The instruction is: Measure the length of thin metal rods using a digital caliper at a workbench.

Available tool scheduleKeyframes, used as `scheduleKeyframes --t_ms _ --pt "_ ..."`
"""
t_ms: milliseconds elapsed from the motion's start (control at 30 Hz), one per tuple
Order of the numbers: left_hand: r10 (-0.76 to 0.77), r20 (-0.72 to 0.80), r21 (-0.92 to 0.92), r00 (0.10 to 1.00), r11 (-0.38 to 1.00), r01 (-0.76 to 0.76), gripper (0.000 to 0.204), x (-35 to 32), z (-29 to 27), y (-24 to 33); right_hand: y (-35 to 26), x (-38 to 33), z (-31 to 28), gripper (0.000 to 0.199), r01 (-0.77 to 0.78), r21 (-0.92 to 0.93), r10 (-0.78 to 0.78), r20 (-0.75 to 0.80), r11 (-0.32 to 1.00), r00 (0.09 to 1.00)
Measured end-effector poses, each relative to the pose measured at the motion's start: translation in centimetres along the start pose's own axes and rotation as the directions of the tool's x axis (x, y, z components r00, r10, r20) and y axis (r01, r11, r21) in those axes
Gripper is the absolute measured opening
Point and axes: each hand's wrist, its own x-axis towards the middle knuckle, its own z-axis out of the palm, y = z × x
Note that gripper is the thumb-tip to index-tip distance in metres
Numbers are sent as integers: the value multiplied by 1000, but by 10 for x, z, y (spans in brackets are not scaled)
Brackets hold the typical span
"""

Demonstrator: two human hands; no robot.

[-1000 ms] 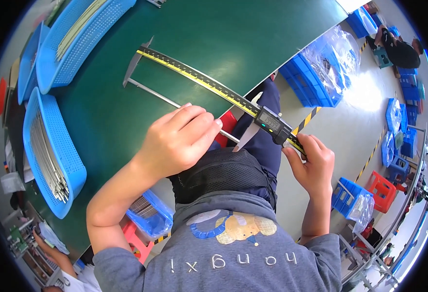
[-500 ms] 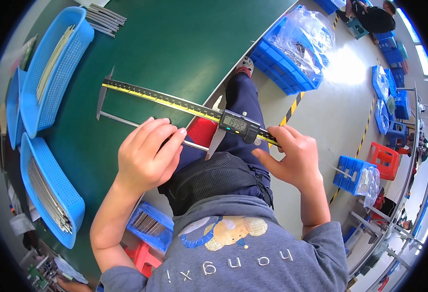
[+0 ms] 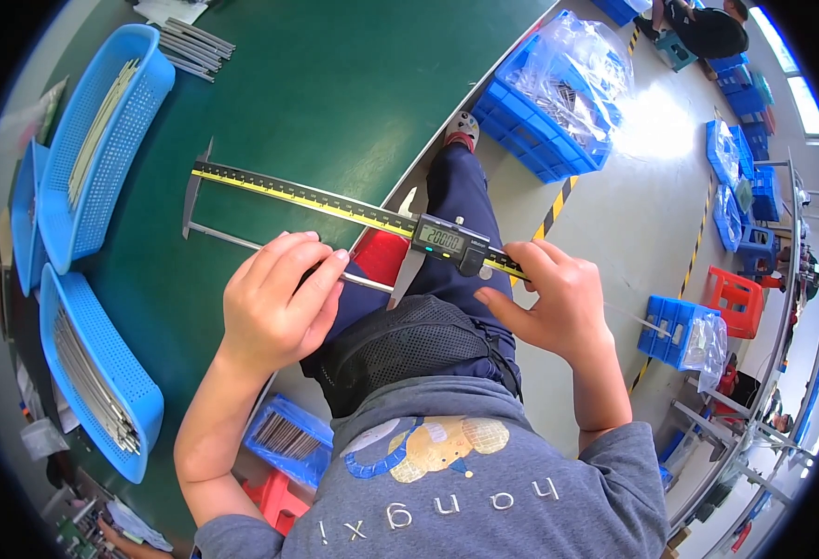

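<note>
A long digital caliper (image 3: 354, 212) is held level over the edge of the green surface (image 3: 335, 84). Its right end is gripped by the closed right hand (image 3: 559, 303). A thin metal rod (image 3: 232, 240) between its jaws is pinched by the curled left hand (image 3: 274, 303). Blue baskets (image 3: 102, 140) of rods are set well apart at the left.

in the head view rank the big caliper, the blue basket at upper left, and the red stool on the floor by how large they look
1. Caliper, longest.
2. Blue basket, nearly as long, so unsure.
3. Red stool, smallest, though farther away.
</note>
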Motion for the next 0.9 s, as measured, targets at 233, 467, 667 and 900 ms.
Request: scheduleKeyframes --t_ms 233,467,667,900 --pt "123 56 99 991 987 -128 14 -10 -26 3 -8 11 11 35 -14 17 14 -14 1000 1000" --pt "110 -367 349 924 937 27 17 36 -116 -34 -4 2 0 31 -120 62 122 -40 991 992" --pt "-300 -311 342 902 850 401 6 27 -133 -175 0 2 9 34 -44 99 45 -11 994 999" --pt "-774 -6 145 633 626 766 11 -7 -105 -252 0 3 4 40 -26 41 25 14 999 1000"
